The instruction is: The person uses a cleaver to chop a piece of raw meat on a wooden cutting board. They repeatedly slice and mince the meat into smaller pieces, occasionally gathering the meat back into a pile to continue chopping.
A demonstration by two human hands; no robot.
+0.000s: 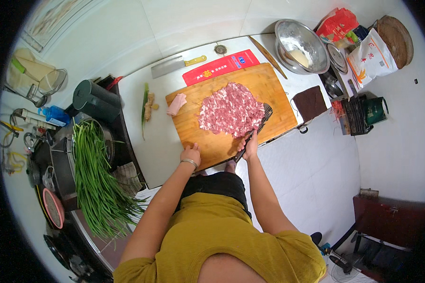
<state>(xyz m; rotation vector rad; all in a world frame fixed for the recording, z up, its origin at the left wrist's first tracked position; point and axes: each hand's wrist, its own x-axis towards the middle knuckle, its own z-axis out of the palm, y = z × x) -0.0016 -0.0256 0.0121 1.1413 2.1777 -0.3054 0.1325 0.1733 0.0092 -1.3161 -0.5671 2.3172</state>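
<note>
A spread of minced pink meat (230,109) covers the middle of a wooden cutting board (278,101). My right hand (251,145) is closed round the black handle of a dark-bladed knife (265,119), whose blade lies along the right side of the meat. At the board's near left edge, my left hand (191,154) grips the wood with curled fingers; a bracelet circles that wrist. A pale pink piece of meat (177,104) sits at the board's left edge. Left of the board lie ginger (148,107) and a green onion stalk (144,118).
Behind the board are a yellow-handled cleaver (169,67), a red box (221,68) and a steel bowl (293,46) with dough inside. Long green chives (97,184) spill over the left counter beside a dark green canister (96,100). A brown cloth (310,104) hangs at the right table edge.
</note>
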